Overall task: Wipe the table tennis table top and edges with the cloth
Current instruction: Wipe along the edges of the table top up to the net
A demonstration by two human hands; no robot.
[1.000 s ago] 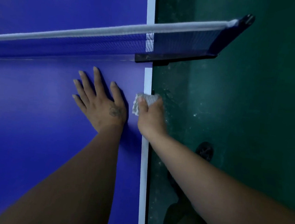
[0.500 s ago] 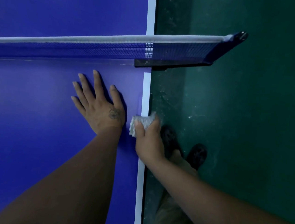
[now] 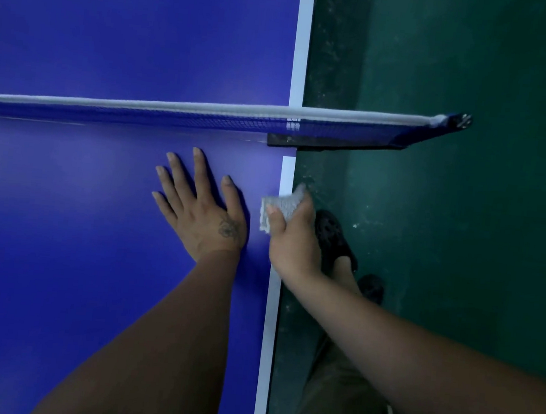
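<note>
The blue table tennis table (image 3: 63, 254) fills the left of the view, with a white line along its right edge (image 3: 271, 322). My right hand (image 3: 293, 241) grips a folded grey-white cloth (image 3: 280, 207) wrapped over that edge, thumb on top and fingers hidden down the side. My left hand (image 3: 202, 207) lies flat on the blue top just left of the cloth, fingers spread toward the net.
The net (image 3: 174, 114) with a white top band crosses the table just beyond my hands; its dark clamp and post (image 3: 336, 143) stick out past the edge. Dark green floor (image 3: 460, 239) lies to the right, with my dark shoes (image 3: 334, 242) below the edge.
My right hand slid the cloth back along the edge away from the net, then a little forward again. The left hand stayed flat in place.
</note>
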